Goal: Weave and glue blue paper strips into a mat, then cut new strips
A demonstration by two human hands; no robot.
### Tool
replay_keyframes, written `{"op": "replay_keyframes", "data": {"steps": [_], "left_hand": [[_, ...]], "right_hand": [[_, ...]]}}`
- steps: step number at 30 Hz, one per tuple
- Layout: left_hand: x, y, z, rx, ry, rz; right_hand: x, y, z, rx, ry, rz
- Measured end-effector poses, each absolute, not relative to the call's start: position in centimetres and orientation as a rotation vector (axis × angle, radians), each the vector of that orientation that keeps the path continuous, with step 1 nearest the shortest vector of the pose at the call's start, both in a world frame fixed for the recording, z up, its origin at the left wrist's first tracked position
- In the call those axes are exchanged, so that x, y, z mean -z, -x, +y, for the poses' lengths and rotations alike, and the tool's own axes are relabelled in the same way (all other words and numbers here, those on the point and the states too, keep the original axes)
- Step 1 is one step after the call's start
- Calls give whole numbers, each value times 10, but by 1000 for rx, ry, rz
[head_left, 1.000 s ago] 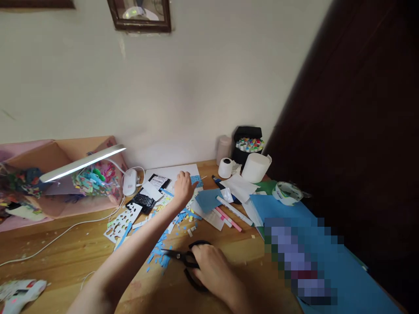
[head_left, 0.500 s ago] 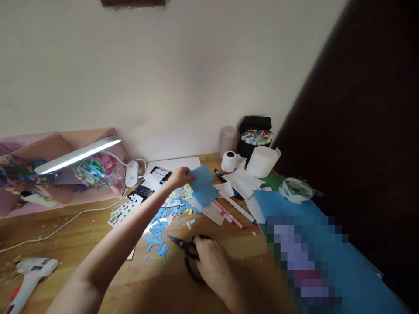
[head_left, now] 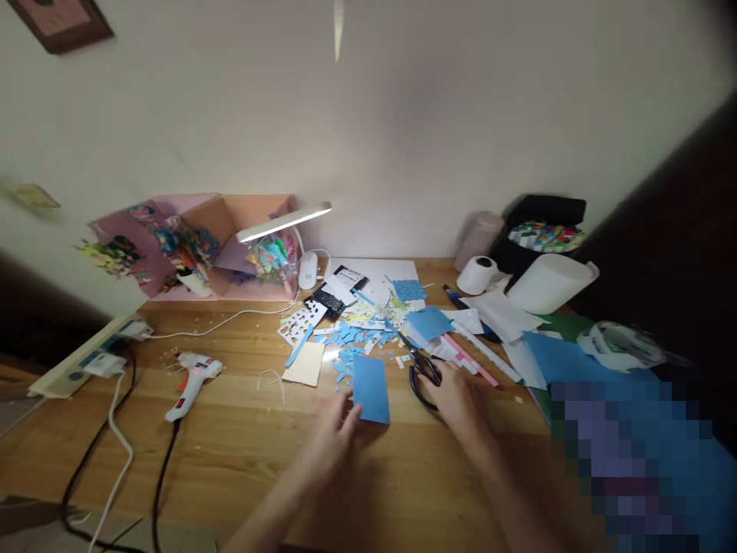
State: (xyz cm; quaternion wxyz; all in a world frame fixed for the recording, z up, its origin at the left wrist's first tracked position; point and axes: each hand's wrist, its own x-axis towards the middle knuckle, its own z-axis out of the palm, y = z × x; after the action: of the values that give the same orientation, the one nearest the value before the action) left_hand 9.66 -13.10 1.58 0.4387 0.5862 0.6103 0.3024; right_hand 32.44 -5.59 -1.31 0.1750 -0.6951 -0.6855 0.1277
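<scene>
My left hand (head_left: 335,432) grips the lower left edge of a small blue paper piece (head_left: 371,389), held over the wooden table. To its right, my right hand (head_left: 452,392) is closed on the handles of black scissors (head_left: 424,370), whose blades point up and left toward the scraps. Another blue paper piece (head_left: 429,322) lies just beyond the scissors. Small blue paper scraps (head_left: 349,338) are strewn behind the piece in my left hand. A cream card (head_left: 304,364) lies to the left.
A glue gun (head_left: 193,380) with its cord and a power strip (head_left: 86,357) are at the left. A lit lamp (head_left: 285,223) stands before pink boxes (head_left: 253,207). White rolls (head_left: 546,283), markers (head_left: 546,236) and large blue sheets (head_left: 581,372) are at the right.
My left hand has drawn back from the paper pile toward the near side, bringing a blue piece with it. The view has swung left. My right hand still holds the scissors.
</scene>
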Motion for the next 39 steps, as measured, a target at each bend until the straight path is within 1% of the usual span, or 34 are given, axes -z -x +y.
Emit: {"op": "replay_keyframes", "data": {"steps": [2,5,9,11,15,18,20,22,24,26,29,33,36,39], "left_hand": [[-12,-85,-136,-631,-1727,1652],[-8,-51,-129,-509,-2021,1916],[3,-14,-108,-323,-2290,1892],[5,-8,-101,-270,-2339,1840],[2,-5,-94,-223,-2377,1768],[-4,0,-90,-191,-2383,1748],[-11,3,-89,-241,-2364,1779],[-22,4,-91,-480,-2305,1788],[-36,2,-95,-829,-2181,1692],[-49,-5,-96,-981,-2062,1553],[-58,-17,-88,-925,-1968,1366],[-46,-28,-59,-655,-1819,1026],[-36,-29,-41,-422,-1722,894],[-33,-25,-35,-385,-1694,889]], "right_hand": [[19,-324,-56,-219,1939,-2000],[23,-320,-63,-108,1951,-2014],[16,-308,-79,-23,1886,-1997],[7,-300,-84,-51,1760,-2025],[-7,-287,-84,-268,1602,-2094],[-13,-285,-79,-394,1589,-2105],[-15,-290,-74,-445,1575,-2105],[-17,-301,-71,-454,1572,-2074],[-17,-319,-67,-404,1608,-2004],[-15,-341,-63,-307,1690,-1930],[-8,-375,-55,-171,1859,-1851],[2,-406,-35,-107,1956,-1780],[6,-412,-20,-158,1935,-1815],[8,-408,-13,-232,1878,-1895]]}}
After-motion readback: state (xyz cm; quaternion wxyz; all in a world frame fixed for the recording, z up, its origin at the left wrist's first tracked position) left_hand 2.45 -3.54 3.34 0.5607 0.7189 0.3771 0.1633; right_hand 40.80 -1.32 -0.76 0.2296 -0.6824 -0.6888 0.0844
